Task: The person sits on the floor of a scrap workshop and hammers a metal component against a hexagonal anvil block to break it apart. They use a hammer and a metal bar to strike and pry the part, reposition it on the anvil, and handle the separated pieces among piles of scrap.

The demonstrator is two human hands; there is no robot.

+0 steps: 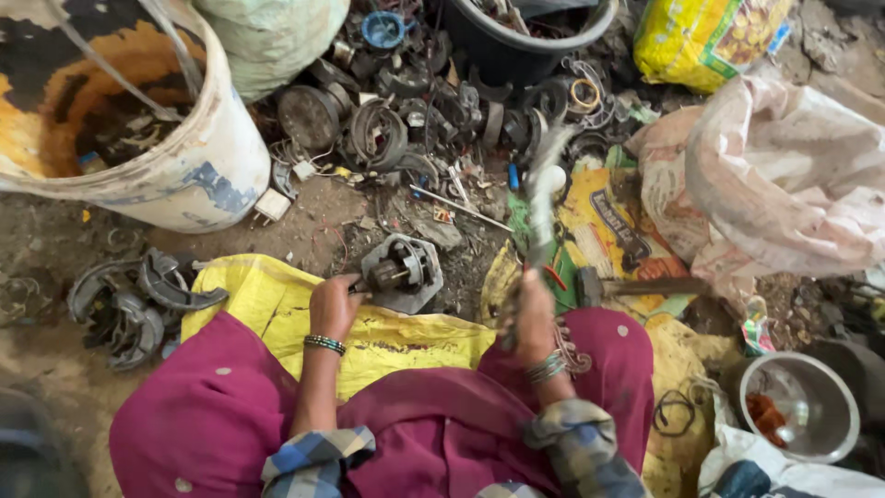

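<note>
My left hand [334,304] rests on the ground against a grey metal motor part [403,270] with a round centre, gripping its near edge. My right hand [532,318] is closed around the handle of a hammer [542,189] raised above the ground; the hammer head is blurred with motion. Both wrists wear bangles. I sit with magenta cloth over my knees, on a yellow sack [277,304].
A big white bucket [212,175] stands at the left. A pile of dark metal scrap [415,111] lies ahead, with curved metal pieces [129,304] at the left. Sacks [784,175] are at the right. A steel bowl [797,406] and a second hammer [636,286] lie on the right.
</note>
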